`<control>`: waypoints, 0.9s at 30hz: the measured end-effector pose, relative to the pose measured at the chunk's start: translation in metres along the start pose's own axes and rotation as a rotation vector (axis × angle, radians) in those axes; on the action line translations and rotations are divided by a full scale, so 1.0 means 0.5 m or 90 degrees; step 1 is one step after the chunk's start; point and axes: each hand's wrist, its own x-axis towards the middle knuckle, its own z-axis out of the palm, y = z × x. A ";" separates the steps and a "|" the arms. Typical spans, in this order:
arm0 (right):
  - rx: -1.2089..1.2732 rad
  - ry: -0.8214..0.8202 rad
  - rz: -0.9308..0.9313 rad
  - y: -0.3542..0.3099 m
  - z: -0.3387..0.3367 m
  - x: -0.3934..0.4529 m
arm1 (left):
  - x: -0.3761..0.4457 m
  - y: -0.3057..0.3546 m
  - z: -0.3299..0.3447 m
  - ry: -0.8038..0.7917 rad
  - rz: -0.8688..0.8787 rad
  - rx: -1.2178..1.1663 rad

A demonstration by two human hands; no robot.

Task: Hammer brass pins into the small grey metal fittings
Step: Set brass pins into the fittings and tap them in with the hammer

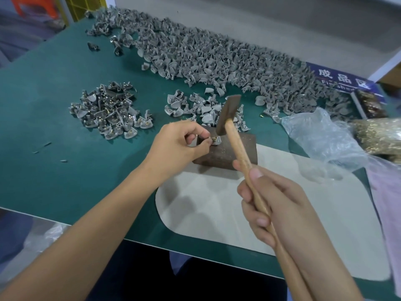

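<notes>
The left hand [178, 142] pinches a small grey metal fitting [215, 140] with brass pin [213, 137] on the rusty iron block [230, 148]; the right hand [280, 205] grips the wooden-handled hammer [227, 115]. The fitting looks light, rigid and prone to skid: hold its edge.

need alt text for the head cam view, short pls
A person's right hand holds a wooden-handled hammer over a brass pin in a grey fitting that the left hand pinches on a brown block. Piles of fittings cover the green table.

Factory workbench; heaped grey fittings [217, 55]
</notes>
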 end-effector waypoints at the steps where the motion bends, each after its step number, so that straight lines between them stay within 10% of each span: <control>1: -0.003 -0.002 -0.007 0.000 0.002 0.000 | 0.000 -0.001 0.001 -0.002 -0.003 -0.002; 27: -0.018 -0.017 -0.027 0.002 -0.012 -0.001 | -0.002 0.002 -0.002 -0.015 0.004 0.002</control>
